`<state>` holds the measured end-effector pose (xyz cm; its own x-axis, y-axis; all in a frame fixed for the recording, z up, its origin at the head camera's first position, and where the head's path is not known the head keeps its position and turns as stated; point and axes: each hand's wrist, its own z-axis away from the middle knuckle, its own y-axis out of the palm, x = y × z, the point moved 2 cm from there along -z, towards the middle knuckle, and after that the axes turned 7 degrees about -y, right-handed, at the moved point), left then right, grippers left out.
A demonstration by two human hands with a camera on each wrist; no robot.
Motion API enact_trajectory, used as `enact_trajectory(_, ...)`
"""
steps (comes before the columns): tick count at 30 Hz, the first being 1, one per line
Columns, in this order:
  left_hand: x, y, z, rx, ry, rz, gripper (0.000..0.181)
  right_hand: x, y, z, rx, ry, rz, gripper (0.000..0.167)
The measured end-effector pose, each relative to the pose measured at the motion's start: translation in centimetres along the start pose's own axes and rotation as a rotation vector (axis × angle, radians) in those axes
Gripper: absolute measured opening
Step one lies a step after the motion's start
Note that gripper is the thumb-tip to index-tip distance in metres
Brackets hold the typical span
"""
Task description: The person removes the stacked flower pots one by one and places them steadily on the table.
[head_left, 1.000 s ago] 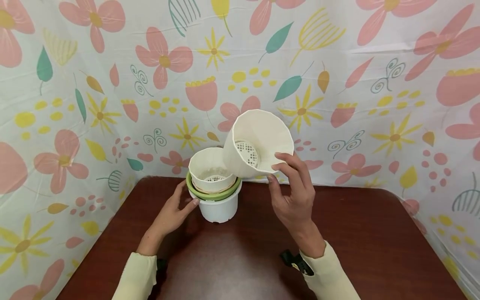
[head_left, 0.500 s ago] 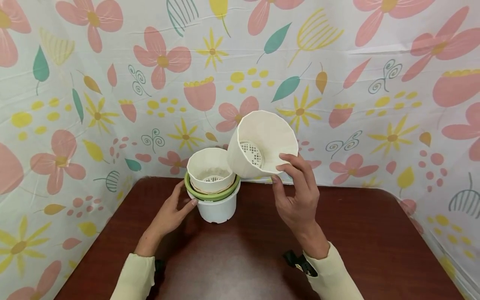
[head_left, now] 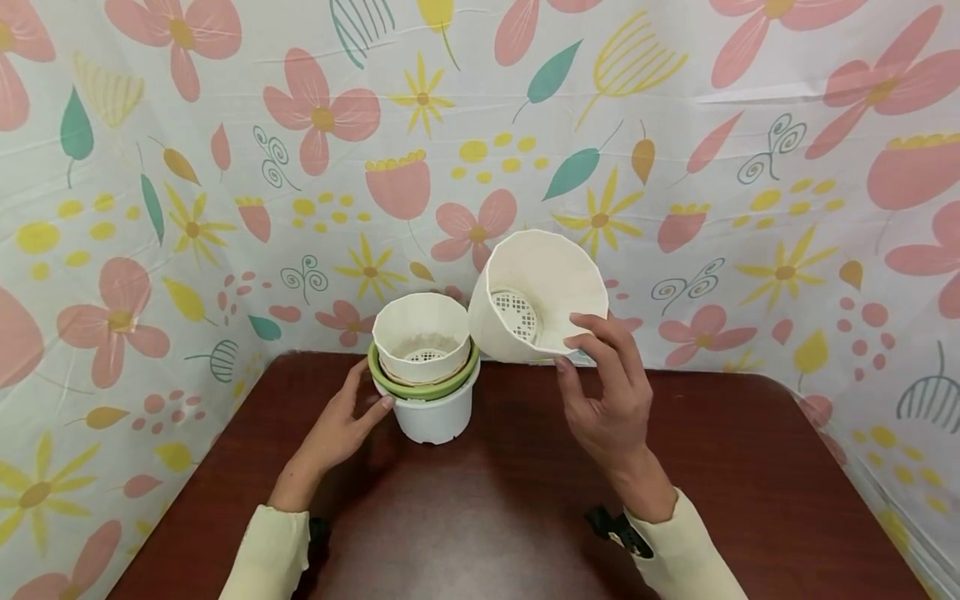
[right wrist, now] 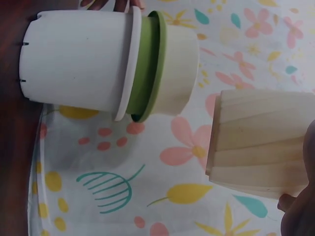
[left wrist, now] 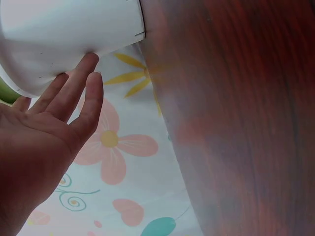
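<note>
A stack of nested flower pots stands on the table: a white pot [head_left: 435,419] at the bottom, a green-rimmed pot [head_left: 450,385] inside it, and a cream pot [head_left: 422,321] with a mesh base on top. My left hand [head_left: 333,429] rests against the stack's left side, fingers fairly straight and touching the white pot [left wrist: 74,29]. My right hand [head_left: 611,400] pinches the rim of another cream flower pot [head_left: 551,275], thumb outside and fingertips inside. That pot hangs tilted in the air, right of the stack, its opening and mesh base visible. The right wrist view shows its ribbed outside [right wrist: 261,140].
A dark brown wooden table [head_left: 465,525] lies under the stack. Behind and at both sides hangs a white sheet [head_left: 495,100] with printed flowers and leaves, meeting the table's back edge.
My right hand has moved to the right and slightly down with the held cream flower pot, drawing it away from the stack. The left hand and the stack stay in place.
</note>
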<state>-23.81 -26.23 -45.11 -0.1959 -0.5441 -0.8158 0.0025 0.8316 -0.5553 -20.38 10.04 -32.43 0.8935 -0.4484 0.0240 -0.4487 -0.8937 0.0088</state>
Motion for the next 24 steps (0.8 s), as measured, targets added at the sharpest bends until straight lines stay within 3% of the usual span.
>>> enact_trajectory(12, 0.2, 0.0, -0.1, 0.005, -0.018, -0.003, 0.083, -1.7, -1.4, 2.0, 0.057, -0.005, 0.032, 0.034)
enact_trajectory(24, 0.3, 0.0, -0.1, 0.005, -0.014, -0.007, 0.082, -1.7, -1.7, 3.1, 0.126, -0.037, 0.043, 0.032)
